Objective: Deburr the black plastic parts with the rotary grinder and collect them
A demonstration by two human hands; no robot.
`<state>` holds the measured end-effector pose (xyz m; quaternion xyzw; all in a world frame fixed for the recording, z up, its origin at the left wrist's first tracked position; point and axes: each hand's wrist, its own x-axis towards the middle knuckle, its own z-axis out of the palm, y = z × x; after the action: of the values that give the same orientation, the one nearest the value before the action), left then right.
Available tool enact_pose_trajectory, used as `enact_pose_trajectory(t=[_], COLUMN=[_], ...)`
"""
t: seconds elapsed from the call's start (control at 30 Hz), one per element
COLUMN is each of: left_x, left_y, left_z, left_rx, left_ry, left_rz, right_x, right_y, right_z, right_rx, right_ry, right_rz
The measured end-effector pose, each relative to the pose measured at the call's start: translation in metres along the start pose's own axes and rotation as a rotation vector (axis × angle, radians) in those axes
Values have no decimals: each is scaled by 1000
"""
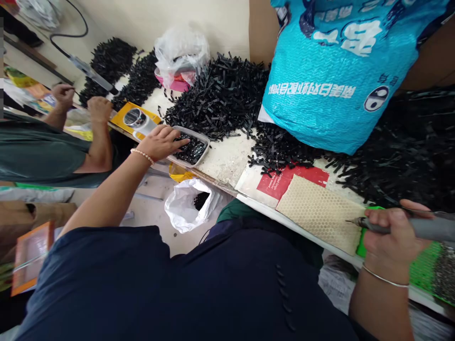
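Head view: a counter (pixel 222 161) slants from upper left to lower right, its near edge toward the wearer.
Left hand (pixel 163 143): over the tub (pixel 202 158), fingers extended among black parts (pixel 192 149); I cannot tell whether they pinch one.
Tub: on the counter's near edge, left of centre, presumably there to spare a long reach.
Right hand (pixel 389 232): closed around a grey tool (pixel 435 228), tip pointing left over the right end of the mat (pixel 320 210); the wrapped grip likely steadies the thick body.
Mat: honeycomb-patterned, along the near edge, partly over a red card (pixel 272 187); perhaps it shields the counter.
Green tray (pixel 421 267): just beyond the mat's right edge, near the right hand.
Pile (pixel 220 97): more black parts, heaped toward the back edge, seemingly to leave the front strip for handling.
Blue sack (pixel 327 90): among the heaps, right of centre.
White bag (pixel 181 208): below the near edge, mouth open, dark contents showing.
Co-worker's hand (pixel 100 109): at the counter's left end, well apart from the wearer's.
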<state>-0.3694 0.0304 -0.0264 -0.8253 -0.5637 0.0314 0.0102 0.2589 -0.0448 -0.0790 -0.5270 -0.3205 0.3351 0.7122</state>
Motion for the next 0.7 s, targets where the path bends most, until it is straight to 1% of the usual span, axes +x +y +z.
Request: enact_pose_trajectory(t=[0.1,0.23,0.33,0.43,0.5,0.6,0.7], left_x=[1,3,3,2,1,1,3], left_y=[2,0,-1,1,3,3,5], left_z=[-4,-12,-16,-19,-19,-17,-13], left_rx=[17,91,101,119,184,262,217], left_ry=[-9,-30,-44,-26,-24,-48,-61], left_rz=[-15,-33,-15,27,48,42,33], right_x=[-3,-3,-1,1,2,2,0], right_y=[2,2,5,9,10,11,9], right_z=[2,3,-1,-7,-11,-17,-20], right_rx=[20,44,59,49,43,47,58], right_ry=[-11,-36,-39,-26,-18,-20,-27], right_rz=[10,4,-8,-14,-21,-22,-31])
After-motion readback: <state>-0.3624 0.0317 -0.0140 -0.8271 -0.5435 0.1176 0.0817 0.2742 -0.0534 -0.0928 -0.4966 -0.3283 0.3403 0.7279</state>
